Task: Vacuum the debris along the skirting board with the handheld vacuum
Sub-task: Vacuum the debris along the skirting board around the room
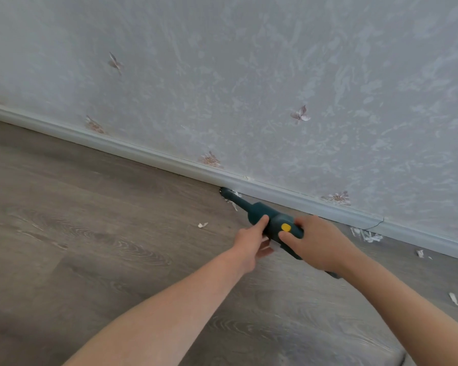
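We hold the dark green handheld vacuum low over the wood-grain floor, its narrow nozzle pointing up-left with the tip right at the foot of the white skirting board. Our right hand grips the rear of the body, fingers curled round it, with the thumb lying just beside the yellow button. Our left hand steadies the vacuum from the near side, thumb pressed on top of the barrel and the other fingers wrapped underneath. White paper scraps lie around the nozzle tip. One scrap sits apart on the floor left of the vacuum. A larger pile of scraps lies against the skirting board to the right of our hands, and more single bits lie nearer the right edge. Patterned wallpaper covers the wall above.
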The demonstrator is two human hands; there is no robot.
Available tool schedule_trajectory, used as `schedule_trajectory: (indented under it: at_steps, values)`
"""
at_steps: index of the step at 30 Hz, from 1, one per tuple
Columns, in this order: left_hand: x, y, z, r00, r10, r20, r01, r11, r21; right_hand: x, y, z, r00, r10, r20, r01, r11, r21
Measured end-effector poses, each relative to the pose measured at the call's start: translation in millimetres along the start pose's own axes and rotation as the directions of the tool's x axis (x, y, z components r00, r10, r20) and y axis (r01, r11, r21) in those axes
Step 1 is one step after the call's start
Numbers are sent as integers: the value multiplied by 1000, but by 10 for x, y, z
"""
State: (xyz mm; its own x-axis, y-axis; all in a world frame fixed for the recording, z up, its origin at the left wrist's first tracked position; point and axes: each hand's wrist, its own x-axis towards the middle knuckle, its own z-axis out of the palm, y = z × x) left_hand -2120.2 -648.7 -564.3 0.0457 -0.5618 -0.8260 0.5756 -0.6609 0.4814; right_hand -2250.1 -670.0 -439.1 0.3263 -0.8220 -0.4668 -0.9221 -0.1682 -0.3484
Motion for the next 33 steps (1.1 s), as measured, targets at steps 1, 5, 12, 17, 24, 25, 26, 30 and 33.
schedule_trajectory:
  at_steps: [1, 5, 12, 17, 24, 25, 26, 30, 33]
  values:
    - [-31, -8, 58, 999, -21, 25, 21, 1000, 15, -48, 64, -27, 1000, 15, -7, -15, 1000, -6]
    - [-105, -57, 248, 990, -73, 123, 67, 996, 53, -249, 245, -148, 999, 39, -27, -40, 999, -6]
    - [-177, -138, 361, 972, -162, 172, 153, 986, 68, -403, 388, -207, 997, 76, -10, -76, 997, -2]
    - [-155, -159, 318, 984, -129, 125, 120, 990, 72, -341, 338, -44, 997, 79, -19, -79, 997, 19]
    - [-180, -181, 108, 995, 15, -101, -14, 1000, 10, -197, 90, -33, 999, -37, 28, 36, 998, 41]
    - [-186, -156, 64, 991, 31, -134, -31, 1000, 3, -175, 65, -46, 998, -54, 34, 52, 997, 55]
    - [-205, -143, 12, 985, 44, -165, -45, 999, -6, -173, 46, -57, 997, -69, 39, 66, 995, 74]
    - [-353, -133, -33, 980, 62, -188, -70, 997, -40, -200, 63, -175, 990, -132, 58, 129, 990, 53]
    - [-452, -184, -35, 988, 7, -156, -22, 995, -95, -175, 56, -250, 982, -151, 112, 151, 988, 5]
